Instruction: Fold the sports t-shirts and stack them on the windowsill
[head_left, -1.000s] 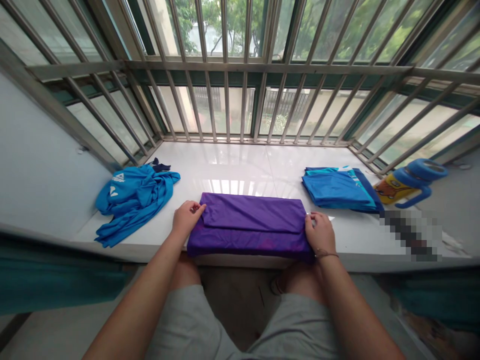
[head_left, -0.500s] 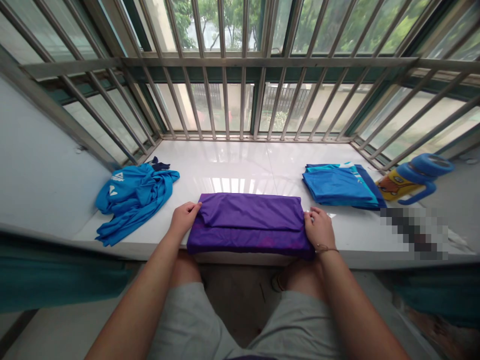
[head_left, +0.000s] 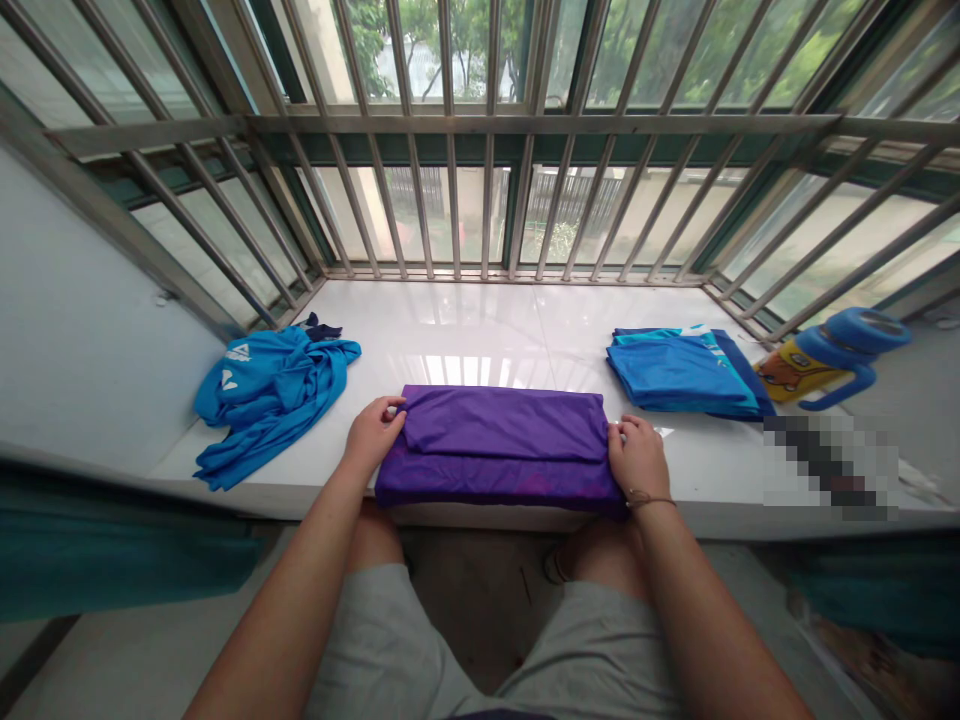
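Hands: two, well apart, one at each short end of the purple cloth (head_left: 502, 425). Left hand (head_left: 373, 436): thumb and forefinger at the cloth's left edge; whether pinched on it, cannot tell. Right hand (head_left: 640, 457): fingers curled against its right edge, grip likewise unclear; bracelet (head_left: 651, 499) at wrist.
Purple cloth: one, folded to an oblong, upper flap slightly creased, lying at the near edge of the white sill (head_left: 480, 325).
Left of the cloth: blue shirt (head_left: 277, 385), crumpled, white print; dark cloth (head_left: 324, 331) behind it.
Right of the cloth: blue stack (head_left: 675, 372), folded; beyond that, bottle (head_left: 806, 365), blue and yellow, handled.
Behind the cloth: metal bars (head_left: 480, 124).
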